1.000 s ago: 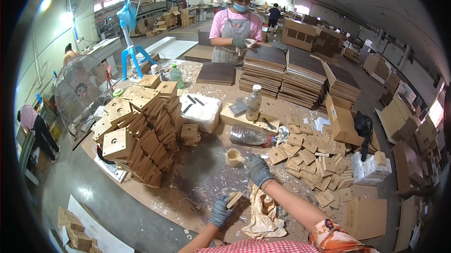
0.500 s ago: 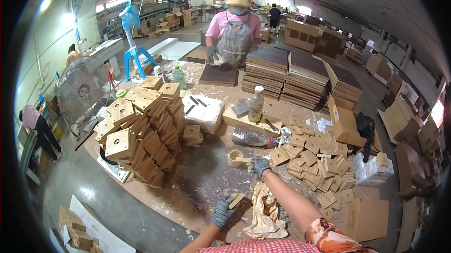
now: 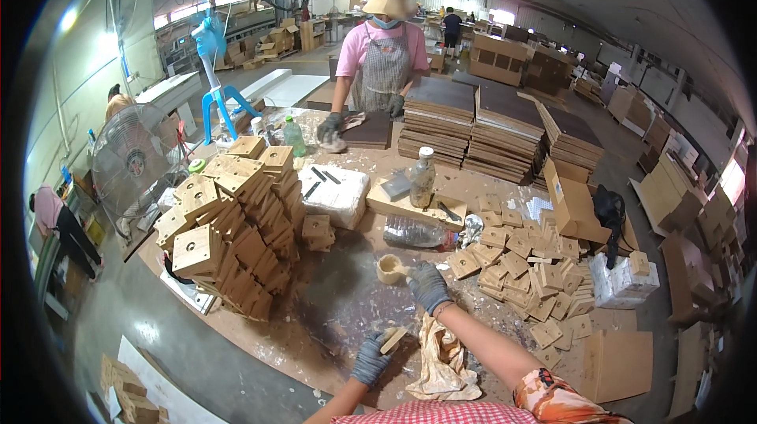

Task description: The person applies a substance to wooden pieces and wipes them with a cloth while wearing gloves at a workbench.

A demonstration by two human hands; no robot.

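My left hand (image 3: 371, 358), in a grey glove, grips a small square wooden piece (image 3: 393, 340) just above the worn table (image 3: 331, 306). My right hand (image 3: 428, 285), also gloved, reaches forward and touches the handle side of a small tan cup (image 3: 390, 269) standing on the table. A stained cloth rag (image 3: 443, 361) lies under my right forearm. To the right of that hand spreads a loose heap of several small square wooden pieces (image 3: 524, 266).
A tall leaning stack of wooden blocks with holes (image 3: 229, 227) stands at the left. A lying plastic bottle (image 3: 416, 232), an upright bottle (image 3: 423, 178) and a white bundle (image 3: 337, 191) sit mid-table. Across the table a person in a pink shirt and apron (image 3: 377, 53) wipes a dark board beside piles of dark panels (image 3: 473, 120). A fan (image 3: 130, 160) stands left.
My right hand has moved forward to the tan cup. My left hand stays low with the wooden piece. The person across the table has leaned forward and put both hands on the dark board.
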